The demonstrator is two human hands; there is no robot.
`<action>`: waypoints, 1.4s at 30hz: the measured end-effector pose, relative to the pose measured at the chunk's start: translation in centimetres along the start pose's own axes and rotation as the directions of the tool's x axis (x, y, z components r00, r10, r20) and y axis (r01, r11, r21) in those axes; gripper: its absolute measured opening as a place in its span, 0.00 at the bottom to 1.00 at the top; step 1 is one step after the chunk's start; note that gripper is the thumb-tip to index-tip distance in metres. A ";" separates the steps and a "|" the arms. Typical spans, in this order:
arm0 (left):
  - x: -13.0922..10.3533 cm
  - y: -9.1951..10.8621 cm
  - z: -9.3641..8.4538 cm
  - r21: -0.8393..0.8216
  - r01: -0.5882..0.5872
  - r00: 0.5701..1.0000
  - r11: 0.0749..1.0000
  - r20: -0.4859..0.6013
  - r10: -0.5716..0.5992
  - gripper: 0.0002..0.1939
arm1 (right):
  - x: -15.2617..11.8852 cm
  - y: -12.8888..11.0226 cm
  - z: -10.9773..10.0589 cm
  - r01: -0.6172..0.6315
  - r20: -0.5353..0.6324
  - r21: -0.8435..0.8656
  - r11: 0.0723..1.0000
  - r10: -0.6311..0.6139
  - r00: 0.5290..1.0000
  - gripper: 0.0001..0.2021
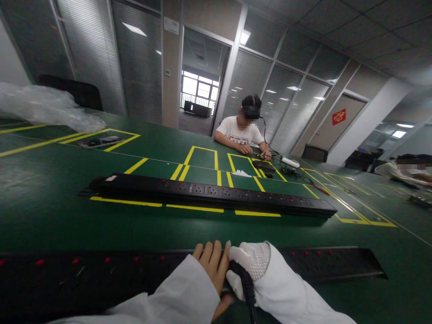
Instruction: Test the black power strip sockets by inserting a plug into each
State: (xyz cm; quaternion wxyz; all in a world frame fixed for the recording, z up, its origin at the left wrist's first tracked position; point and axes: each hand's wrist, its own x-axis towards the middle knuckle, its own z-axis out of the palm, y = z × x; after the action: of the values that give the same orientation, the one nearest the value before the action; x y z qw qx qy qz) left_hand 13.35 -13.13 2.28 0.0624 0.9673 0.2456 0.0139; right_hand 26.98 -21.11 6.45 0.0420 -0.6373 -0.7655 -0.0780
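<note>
A long black power strip (141, 274) with red switches lies across the front of the green table. My left hand (213, 265), bare below a white sleeve, is wrapped over its middle, fingers on top and thumb below. Right beside it, my right hand (248, 261) in a white dotted glove is closed around a black power plug (240, 270). The plug's thick cord (249, 297) runs down toward me. Its front end is hidden between my hands, so I cannot tell whether it sits in a socket. Both hands are touching or nearly touching.
A second black power strip (216, 191) lies farther back on the table (151, 229), marked with yellow tape. Clear plastic wrap (47, 108) and a phone (101, 141) are at left. Across, a person (241, 130) handles small items near tangled cables (292, 168).
</note>
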 end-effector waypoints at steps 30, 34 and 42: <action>-0.1 -0.1 0.4 0.007 -0.010 0.999 1.000 -0.049 0.010 0.40 | 0.2 0.3 0.2 -0.003 0.039 0.030 1.000 0.002 0.999 0.14; 0.0 0.0 0.5 0.013 -0.008 0.999 1.000 -0.041 0.009 0.40 | 0.2 0.4 0.2 -0.004 0.043 0.034 0.999 0.002 0.999 0.14; 0.1 0.2 -0.3 -0.017 0.014 1.000 1.000 0.021 -0.013 0.40 | 0.2 0.3 0.1 -0.005 0.047 0.026 1.000 0.004 0.999 0.14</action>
State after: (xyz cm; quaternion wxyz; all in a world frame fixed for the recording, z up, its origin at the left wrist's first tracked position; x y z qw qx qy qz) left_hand 13.48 -13.20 2.60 0.0734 0.9651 0.2513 0.0055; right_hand 27.25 -20.82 6.40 0.0325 -0.6402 -0.7657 -0.0529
